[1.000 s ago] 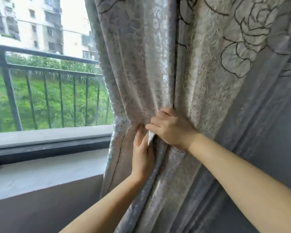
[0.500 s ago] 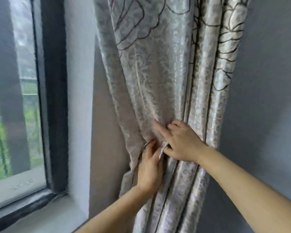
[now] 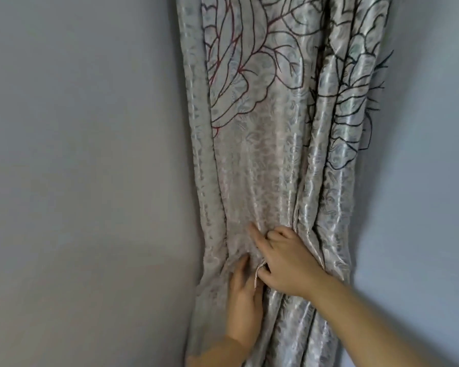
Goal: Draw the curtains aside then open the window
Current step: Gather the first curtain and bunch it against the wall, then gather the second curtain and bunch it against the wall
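Note:
The silver-grey curtain [image 3: 263, 154], patterned with dark and red flower outlines, hangs gathered into a narrow bundle in the wall corner. My left hand [image 3: 243, 303] presses the bundle from the lower left, fingers pointing up into the folds. My right hand [image 3: 286, 263] lies on the bundle just above and to the right, index finger stretched out, thumb and fingers pinching a thin pale tie strip [image 3: 257, 276]. The strip runs down between the two hands. The window is out of view.
A plain grey wall [image 3: 77, 181] fills the left side. Another grey wall [image 3: 421, 181] stands right of the curtain. The two meet behind the bundle.
The view has swung right: the window, its dark frame and the sill have left the picture. The curtain is bunched tighter against the corner. Both hands stay on it with the strip.

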Demonstrator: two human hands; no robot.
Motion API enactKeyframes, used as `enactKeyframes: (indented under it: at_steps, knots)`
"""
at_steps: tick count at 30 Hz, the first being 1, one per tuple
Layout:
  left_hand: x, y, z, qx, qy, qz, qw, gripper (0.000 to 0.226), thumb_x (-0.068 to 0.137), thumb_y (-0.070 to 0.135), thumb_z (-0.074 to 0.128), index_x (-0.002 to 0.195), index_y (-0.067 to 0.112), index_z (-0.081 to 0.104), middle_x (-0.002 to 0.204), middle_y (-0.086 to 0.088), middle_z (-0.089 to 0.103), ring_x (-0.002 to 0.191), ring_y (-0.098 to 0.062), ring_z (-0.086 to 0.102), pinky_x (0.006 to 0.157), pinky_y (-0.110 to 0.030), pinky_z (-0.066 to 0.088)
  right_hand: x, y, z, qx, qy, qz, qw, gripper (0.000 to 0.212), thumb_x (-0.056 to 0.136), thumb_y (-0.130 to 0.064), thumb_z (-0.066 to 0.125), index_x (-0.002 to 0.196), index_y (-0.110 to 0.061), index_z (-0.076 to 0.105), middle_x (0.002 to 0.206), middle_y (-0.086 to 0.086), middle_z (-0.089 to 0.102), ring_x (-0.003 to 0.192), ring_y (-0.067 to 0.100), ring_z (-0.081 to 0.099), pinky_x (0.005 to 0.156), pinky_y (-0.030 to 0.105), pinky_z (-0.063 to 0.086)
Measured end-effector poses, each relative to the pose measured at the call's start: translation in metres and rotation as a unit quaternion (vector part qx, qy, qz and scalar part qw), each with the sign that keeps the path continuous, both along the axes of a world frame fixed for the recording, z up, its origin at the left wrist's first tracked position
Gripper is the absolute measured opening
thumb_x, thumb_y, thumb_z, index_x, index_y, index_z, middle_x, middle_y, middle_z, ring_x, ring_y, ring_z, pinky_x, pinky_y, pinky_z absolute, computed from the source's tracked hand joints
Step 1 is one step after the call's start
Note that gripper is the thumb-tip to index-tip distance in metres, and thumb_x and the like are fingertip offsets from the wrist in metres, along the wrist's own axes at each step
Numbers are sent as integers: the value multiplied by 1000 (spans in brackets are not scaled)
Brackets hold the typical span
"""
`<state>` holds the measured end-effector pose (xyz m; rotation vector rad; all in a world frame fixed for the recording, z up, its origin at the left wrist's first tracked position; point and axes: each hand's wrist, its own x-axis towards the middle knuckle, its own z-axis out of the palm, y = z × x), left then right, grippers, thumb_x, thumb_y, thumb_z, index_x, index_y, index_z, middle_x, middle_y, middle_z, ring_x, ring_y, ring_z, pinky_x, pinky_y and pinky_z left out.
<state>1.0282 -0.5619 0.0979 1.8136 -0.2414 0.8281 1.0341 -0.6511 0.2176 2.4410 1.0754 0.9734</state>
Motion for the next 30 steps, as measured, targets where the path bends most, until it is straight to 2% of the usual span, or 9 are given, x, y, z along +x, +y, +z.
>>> enactKeyframes:
  at_steps: [3,7,10,14,16,18,22,26,30]
  knots:
    - [9,-10,-11,-11,-52,14,998,40,86,65,18,121,73,1,148,5,18,136,3,14,116,-48,19,11,2,-11,13,26,26,999,79,68,-27,59,137,-2,31,86,6,65,88,20,57,91,20,17]
    - [12,-5,-17,6,-55,11,998,41,83,69,8,122,71,-2,148,8,12,134,15,6,116,-36,14,13,4,-17,41,80,48,995,73,77,-18,58,140,-4,25,108,12,59,107,24,48,95,20,16]
    - [-1,9,-18,41,-2,-26,999,45,87,63,17,130,56,11,152,6,18,138,0,15,115,-19,13,6,7,-25,32,-2,33,999,66,60,-17,72,121,-1,53,87,8,71,86,26,62,91,26,24]
    - [-54,57,-37,125,61,-42,989,43,96,35,38,138,26,32,139,13,32,127,3,27,101,2,15,-28,28,-40,44,-8,-18,999,62,55,-14,71,115,-8,56,81,6,73,80,27,63,92,31,23]
    - [-96,92,-48,135,82,-10,987,49,91,44,35,134,20,39,128,15,39,119,3,36,100,-1,24,-60,46,-44,32,44,-46,997,62,67,-12,61,126,-13,45,102,7,70,100,26,59,100,36,19]
    - [-145,131,-55,120,97,46,987,57,83,50,32,126,16,49,115,13,52,107,1,49,98,-20,38,-90,68,-53,28,78,-43,996,58,79,-13,50,134,-17,32,119,5,61,116,24,49,108,41,17]
    - [-259,195,-67,56,119,162,978,35,81,46,36,110,38,55,94,18,66,92,-3,59,80,-9,44,-152,119,-75,82,130,25,988,37,84,-18,40,120,-18,48,104,3,68,99,26,58,91,42,28]
    - [-374,230,-86,1,144,260,955,30,81,43,38,103,40,58,100,13,61,89,-5,62,76,-6,43,-207,179,-135,152,238,204,937,36,80,-21,43,111,-15,60,79,5,72,70,29,65,72,38,43]
    - [-474,238,-110,-51,157,371,914,29,82,43,41,103,36,59,96,8,66,85,-7,64,78,-14,48,-257,222,-199,157,438,293,835,38,86,-20,57,123,-22,51,82,-8,66,72,18,61,66,30,45]
